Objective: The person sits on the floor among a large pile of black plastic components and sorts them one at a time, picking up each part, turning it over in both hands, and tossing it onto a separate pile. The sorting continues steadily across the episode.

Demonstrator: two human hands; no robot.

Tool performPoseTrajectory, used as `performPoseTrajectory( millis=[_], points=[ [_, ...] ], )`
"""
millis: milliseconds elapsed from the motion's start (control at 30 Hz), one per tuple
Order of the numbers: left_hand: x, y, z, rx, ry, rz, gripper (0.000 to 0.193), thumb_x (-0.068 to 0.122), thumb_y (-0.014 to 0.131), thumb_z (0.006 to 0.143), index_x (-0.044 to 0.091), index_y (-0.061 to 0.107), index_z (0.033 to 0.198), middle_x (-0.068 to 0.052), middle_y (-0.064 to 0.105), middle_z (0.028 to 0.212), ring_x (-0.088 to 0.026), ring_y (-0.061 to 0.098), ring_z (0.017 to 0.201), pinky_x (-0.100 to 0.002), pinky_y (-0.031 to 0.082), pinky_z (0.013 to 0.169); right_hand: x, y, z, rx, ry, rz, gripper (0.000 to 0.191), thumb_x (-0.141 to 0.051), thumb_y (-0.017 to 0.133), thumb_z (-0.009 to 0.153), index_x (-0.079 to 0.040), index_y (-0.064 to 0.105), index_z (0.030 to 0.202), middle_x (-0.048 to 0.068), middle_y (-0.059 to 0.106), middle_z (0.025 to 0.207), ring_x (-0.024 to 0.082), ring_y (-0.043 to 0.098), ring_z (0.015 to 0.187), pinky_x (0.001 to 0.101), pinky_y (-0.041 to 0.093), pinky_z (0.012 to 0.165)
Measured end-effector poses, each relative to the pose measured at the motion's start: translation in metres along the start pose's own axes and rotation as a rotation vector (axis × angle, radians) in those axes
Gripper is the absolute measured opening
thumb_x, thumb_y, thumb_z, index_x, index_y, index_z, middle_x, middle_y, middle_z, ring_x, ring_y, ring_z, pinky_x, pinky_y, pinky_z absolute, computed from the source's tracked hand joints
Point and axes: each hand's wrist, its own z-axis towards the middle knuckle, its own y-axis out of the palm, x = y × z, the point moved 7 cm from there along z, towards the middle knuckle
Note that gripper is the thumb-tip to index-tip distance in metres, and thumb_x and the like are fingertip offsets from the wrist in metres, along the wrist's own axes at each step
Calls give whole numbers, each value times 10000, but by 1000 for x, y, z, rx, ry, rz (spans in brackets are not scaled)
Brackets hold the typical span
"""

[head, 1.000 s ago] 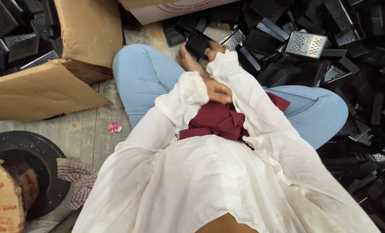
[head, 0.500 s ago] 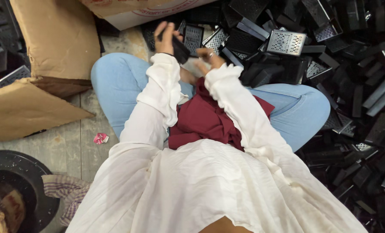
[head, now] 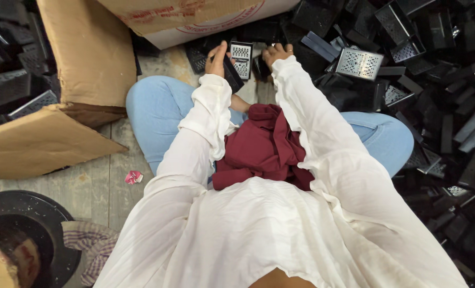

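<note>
I sit cross-legged on a wooden floor in blue jeans, with a dark red cloth [head: 261, 149] in my lap. My left hand [head: 216, 61] grips a black frame piece [head: 233, 74] that angles down toward my knee. A small perforated metal grater [head: 241, 57] stands just beyond it, between my two hands. My right hand [head: 275, 54] reaches out over the edge of the pile of black parts; its fingers curl around a dark piece [head: 260, 68], mostly hidden by the hand and sleeve.
A big heap of black frames and metal graters [head: 434, 80] fills the right side, with one shiny grater [head: 359, 63] on top. Open cardboard boxes [head: 83, 58] lie at left and ahead. A black round pan [head: 19, 224], a checked rag [head: 88, 242] and a pink scrap [head: 133, 177] sit at lower left.
Both arms have stretched forward from my lap toward the pile. The left hand now holds the black frame farther out, and the right hand has reached the pile's edge.
</note>
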Motion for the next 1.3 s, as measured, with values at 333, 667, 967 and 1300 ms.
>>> performPoseTrajectory(
  millis=[333, 667, 967, 1300],
  points=[
    [-1, 26, -21, -242, -139, -62, 891, 820, 368, 872, 88, 667, 1285, -88, 713, 1018, -200, 705, 868, -336, 603, 751, 30, -33, -89, 631, 304, 597, 754, -316, 875, 842, -36, 533, 1452, 196, 589, 1197, 392, 644, 1051, 441, 547, 893],
    [-1, 25, -12, -232, -23, 7, 618, 548, 708, 890, 36, 661, 1234, -121, 694, 1000, -198, 681, 825, -326, 582, 715, 25, 17, -64, 415, 255, 268, 259, -229, 738, 881, -96, 710, 1101, 160, 659, 1133, 402, 638, 1017, 522, 533, 883],
    [11, 0, 0, 65, 39, -12, 712, 676, 637, 875, 16, 679, 1137, -98, 697, 878, -189, 673, 727, -321, 584, 667, -3, -12, -48, 146, 507, 471, 492, -330, 662, 919, -143, 553, 1361, 191, 542, 1357, 446, 556, 1207, 541, 466, 957],
    [-4, 11, -7, -146, -162, -147, 852, 799, 372, 901, 73, 702, 1202, -116, 745, 957, -235, 712, 808, -378, 615, 712, 5, 8, -28, 153, 490, 407, 792, -393, 837, 769, -95, 509, 1426, 236, 553, 1333, 436, 533, 1252, 514, 476, 990]
  ],
)
